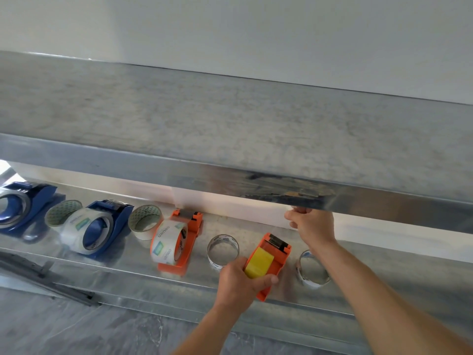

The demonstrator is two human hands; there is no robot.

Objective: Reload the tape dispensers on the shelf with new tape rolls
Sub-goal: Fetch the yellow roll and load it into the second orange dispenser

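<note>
An orange tape dispenser (275, 262) lies on the lower metal shelf (384, 267), with a yellow tape roll (258, 262) seated in it. My left hand (242, 283) grips the dispenser's near end and the roll from the left. My right hand (312, 226) is raised behind the dispenser, its fingers curled just under the upper shelf's front lip; I cannot see whether it pinches anything. To the left stand a second orange dispenser (189, 242) loaded with a clear roll (169, 242), and two blue dispensers (115, 224) (23, 201) with rolls.
Two empty cardboard cores (64, 213) (144, 221) stand between the dispensers. Two thin empty rings (223, 252) (312, 269) flank the held dispenser. The upper shelf (230, 124) overhangs low above the work area. A dark rail (51, 280) lies at the lower left above the grey floor.
</note>
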